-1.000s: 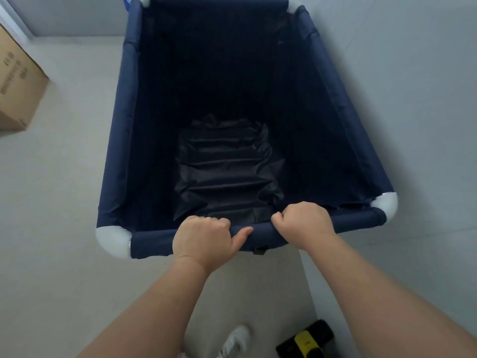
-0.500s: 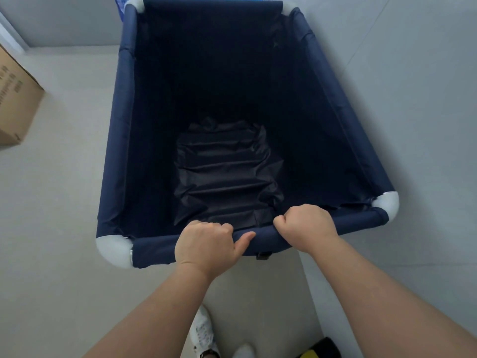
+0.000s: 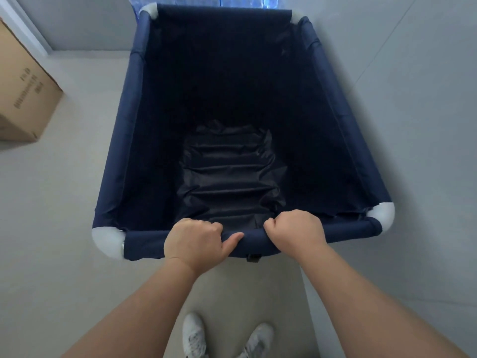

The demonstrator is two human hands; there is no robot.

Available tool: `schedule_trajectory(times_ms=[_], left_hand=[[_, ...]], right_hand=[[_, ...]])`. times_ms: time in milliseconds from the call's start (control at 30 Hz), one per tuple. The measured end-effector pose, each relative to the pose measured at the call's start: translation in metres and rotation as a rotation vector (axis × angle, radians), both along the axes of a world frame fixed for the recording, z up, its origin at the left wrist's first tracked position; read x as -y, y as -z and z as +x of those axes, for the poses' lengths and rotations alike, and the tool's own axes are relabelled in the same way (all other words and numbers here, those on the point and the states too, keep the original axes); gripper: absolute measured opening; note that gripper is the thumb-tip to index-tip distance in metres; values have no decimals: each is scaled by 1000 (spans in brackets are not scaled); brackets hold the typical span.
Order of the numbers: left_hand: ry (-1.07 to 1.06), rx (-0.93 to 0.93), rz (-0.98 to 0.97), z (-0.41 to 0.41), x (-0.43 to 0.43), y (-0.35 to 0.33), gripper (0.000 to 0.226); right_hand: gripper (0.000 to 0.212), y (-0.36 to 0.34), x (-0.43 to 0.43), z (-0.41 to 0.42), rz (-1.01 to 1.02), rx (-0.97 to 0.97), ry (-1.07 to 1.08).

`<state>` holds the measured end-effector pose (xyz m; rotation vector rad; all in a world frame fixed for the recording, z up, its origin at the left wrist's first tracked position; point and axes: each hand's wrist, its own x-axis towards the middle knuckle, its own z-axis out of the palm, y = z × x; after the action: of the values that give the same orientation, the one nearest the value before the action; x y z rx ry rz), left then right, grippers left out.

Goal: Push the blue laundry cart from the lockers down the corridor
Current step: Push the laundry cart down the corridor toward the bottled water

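Observation:
The blue laundry cart (image 3: 121, 125) fills the middle of the head view: a deep navy fabric bin with white corner joints, holding nothing but its wrinkled dark liner at the bottom. My left hand (image 3: 193, 244) is closed over the near rim, thumb lying along the fabric. My right hand (image 3: 296, 232) grips the same rim a little to the right. Both forearms reach in from the bottom of the view. The cart's wheels are hidden under the bin.
A brown cardboard box (image 3: 23, 94) stands on the pale floor at the left. A grey wall (image 3: 413, 125) runs close along the cart's right side. A wrapped pack of blue bottles (image 3: 206, 1) sits just beyond the cart's far rim. My white shoes (image 3: 193, 337) show below.
The cart has rolled forward towards the far wall. The cardboard box now shows larger at the left, the bottle pack has come into view, and both shoes show below. My grip is unchanged.

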<state>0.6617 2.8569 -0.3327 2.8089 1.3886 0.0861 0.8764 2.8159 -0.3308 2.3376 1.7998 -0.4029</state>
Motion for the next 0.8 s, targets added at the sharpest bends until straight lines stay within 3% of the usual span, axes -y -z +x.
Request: schedule_trajectory(times_ms=[333, 800], left_hand=[[-64, 13, 11, 11, -28, 8, 62], [-71, 34, 38, 13, -59, 16, 56]], right_hand=[[50, 10, -21, 13, 139, -51, -71], [50, 9, -47, 21, 144, -137, -106]])
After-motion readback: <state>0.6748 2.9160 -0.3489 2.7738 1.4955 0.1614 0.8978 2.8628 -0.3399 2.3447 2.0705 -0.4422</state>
